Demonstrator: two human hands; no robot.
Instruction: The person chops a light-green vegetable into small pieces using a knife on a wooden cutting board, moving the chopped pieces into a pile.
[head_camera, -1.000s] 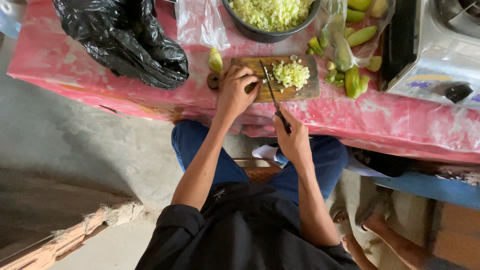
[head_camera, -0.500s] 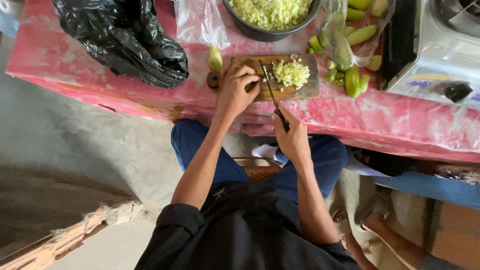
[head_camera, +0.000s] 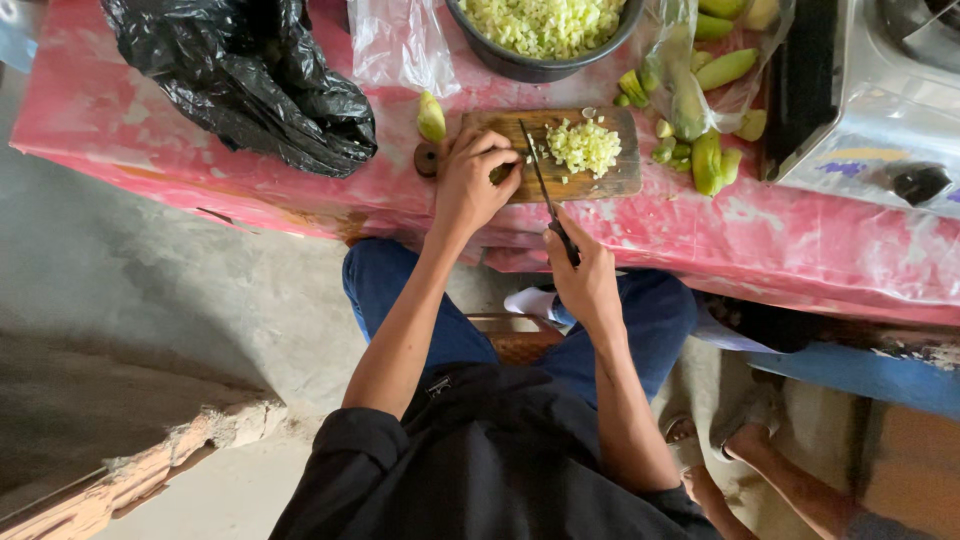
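The left hand (head_camera: 470, 185) grips a green piece on the cutting board (head_camera: 600, 180) at the surface's near edge; the right hand (head_camera: 588, 280) grips a knife (head_camera: 545, 190) beside the chopped pile (head_camera: 583, 147).

A long table (head_camera: 200, 150) runs across the top, draped in a pink, white-blotched plastic cover that hangs over the near edge. Below it, bare grey concrete floor (head_camera: 170, 300), dull and evenly lit by soft daylight, no hard shadows. At lower left a rough brick-and-mortar ledge (head_camera: 170, 460) cuts diagonally. Off to the right, a blue-painted plank (head_camera: 860, 375) sits low beneath the table edge.
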